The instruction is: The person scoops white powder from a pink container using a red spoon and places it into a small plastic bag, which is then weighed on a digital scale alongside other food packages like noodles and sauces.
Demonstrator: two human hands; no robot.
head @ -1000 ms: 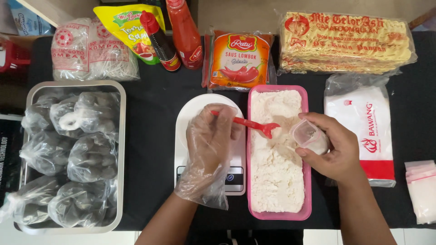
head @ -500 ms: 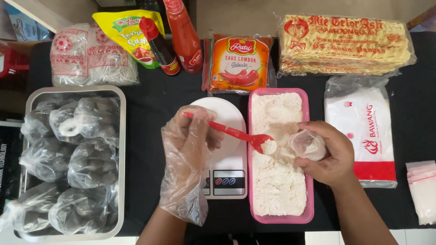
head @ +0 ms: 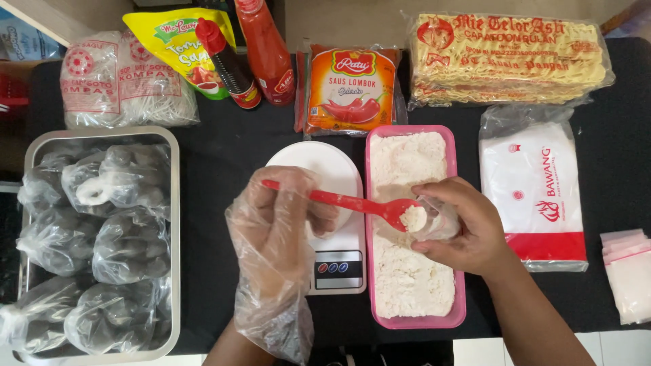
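My left hand [head: 281,230], inside a loose clear plastic glove, is closed around the handle of a red plastic spoon [head: 352,203], fingers wrapped over it and the bowl pointing to my right. The bowl carries a small heap of white flour and sits right at the mouth of a small clear plastic bag [head: 437,220], which my bare right hand [head: 461,227] grips with curled fingers so that the opening stays wide and faces the spoon. I hold both just above the pink rectangular plastic tray [head: 461,203] of white flour, so anything that spills drops back into the heap (the flour there is already dug into uneven hollows).

Just left of the tray, partly under my gloved hand, stands a white digital kitchen scale [head: 319,169] with a round platter, close enough to reach without shifting; nothing lies on its platter that I can see. Further left is a metal rectangular tray [head: 173,203] packed with knotted clear bags of dark contents. To the right of the pink tray lies a white and red plastic pouch [head: 536,196], and at the far right edge a small stack of clear bags with pink strips [head: 627,271].

Along the back of the black tabletop [head: 230,149] sit a packet of thin white noodles [head: 115,85], a yellow sauce pouch [head: 180,44], two red sauce bottles [head: 264,54], an orange chilli sauce sachet [head: 349,88] and a large pack of dried yellow noodles [head: 505,57].
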